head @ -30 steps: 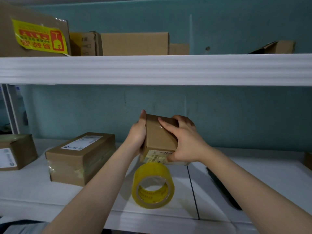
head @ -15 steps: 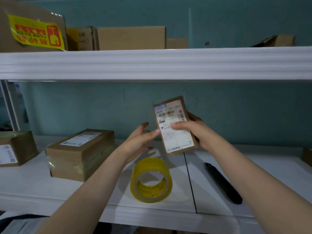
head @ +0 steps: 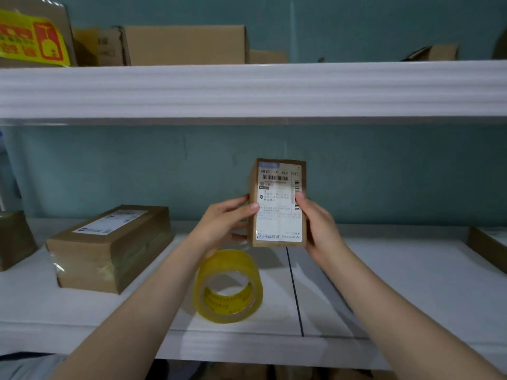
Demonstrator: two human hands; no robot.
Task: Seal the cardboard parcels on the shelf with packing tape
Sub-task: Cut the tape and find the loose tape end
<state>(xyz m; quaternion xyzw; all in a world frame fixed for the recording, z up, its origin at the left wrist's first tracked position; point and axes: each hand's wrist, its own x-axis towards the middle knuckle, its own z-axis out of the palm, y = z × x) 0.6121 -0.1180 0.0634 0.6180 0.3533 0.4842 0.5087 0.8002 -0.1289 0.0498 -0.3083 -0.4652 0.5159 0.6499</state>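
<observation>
Left grip [head: 222, 223] and right grip [head: 321, 231] both curled round small parcel [head: 277, 215]; tape roll [head: 227, 263] standing on shelf [head: 411, 283] just beneath, larger parcel [head: 109, 248] lying left; small parcel upright between both grips, label facing near

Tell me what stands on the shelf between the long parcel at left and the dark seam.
The yellow tape roll, on its edge, apart from the long parcel and left of the seam, as the head view shows.
</observation>
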